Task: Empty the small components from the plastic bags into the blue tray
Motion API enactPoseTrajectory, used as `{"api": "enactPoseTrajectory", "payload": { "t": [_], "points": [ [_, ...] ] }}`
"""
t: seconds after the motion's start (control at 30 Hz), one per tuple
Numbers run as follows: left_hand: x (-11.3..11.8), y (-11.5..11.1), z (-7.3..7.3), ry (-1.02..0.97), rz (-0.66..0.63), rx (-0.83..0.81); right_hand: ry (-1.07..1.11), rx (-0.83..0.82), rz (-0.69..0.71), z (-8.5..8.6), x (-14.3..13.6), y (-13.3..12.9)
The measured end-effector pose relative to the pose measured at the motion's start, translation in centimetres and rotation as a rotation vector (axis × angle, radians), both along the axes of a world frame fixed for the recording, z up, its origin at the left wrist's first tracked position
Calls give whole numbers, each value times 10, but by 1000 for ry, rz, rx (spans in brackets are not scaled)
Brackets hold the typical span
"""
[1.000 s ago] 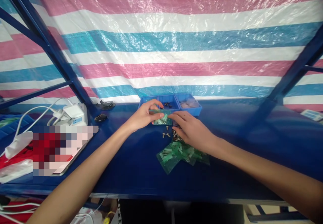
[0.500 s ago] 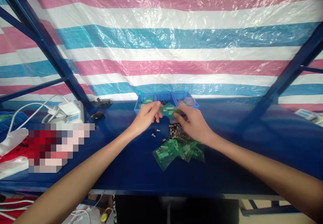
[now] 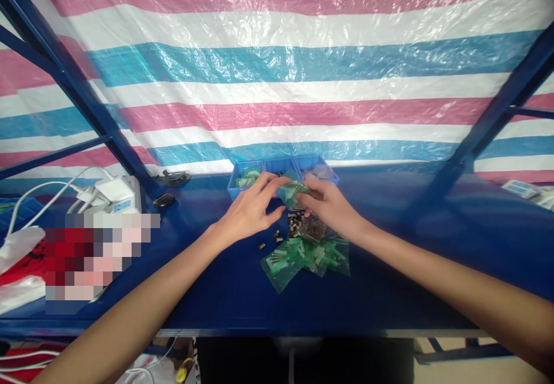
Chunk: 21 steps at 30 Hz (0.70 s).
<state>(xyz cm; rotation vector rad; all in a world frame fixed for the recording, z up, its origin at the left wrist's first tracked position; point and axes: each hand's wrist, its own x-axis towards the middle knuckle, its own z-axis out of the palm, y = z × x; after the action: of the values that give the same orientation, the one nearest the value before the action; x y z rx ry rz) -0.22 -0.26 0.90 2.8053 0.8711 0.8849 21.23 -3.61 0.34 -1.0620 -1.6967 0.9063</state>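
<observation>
In the head view, a green bag lies between the hands, tilted, its long axis unclear. The right hand is nearer, pinching it between thumb and fingers. The left hand is spread, thumb well off its fingers, fingertips at the bag's left edge; whether they touch, I cannot tell. Beyond both hands stands a blue tray. On the near side, a screw pile, loose screws and more green bags crowd the worktop.
</observation>
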Motion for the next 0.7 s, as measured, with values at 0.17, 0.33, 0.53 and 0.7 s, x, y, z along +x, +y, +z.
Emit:
{"api": "enactPoseTrajectory", "payload": {
  "t": [0.17, 0.33, 0.53, 0.7],
  "points": [
    [1, 1, -4, 4, 16, 25, -46, 110, -2, -3, 2, 0],
    [2, 7, -8, -141, -27, 88, 20, 152, 4, -1, -1, -4],
    [3, 7, -6, -282, 67, -58, -3, 168, -21, 4, -3, -7],
    [4, 2, -6, -205, 75, -55, 7, 148, -87, 2, -1, -5]
  ]
}}
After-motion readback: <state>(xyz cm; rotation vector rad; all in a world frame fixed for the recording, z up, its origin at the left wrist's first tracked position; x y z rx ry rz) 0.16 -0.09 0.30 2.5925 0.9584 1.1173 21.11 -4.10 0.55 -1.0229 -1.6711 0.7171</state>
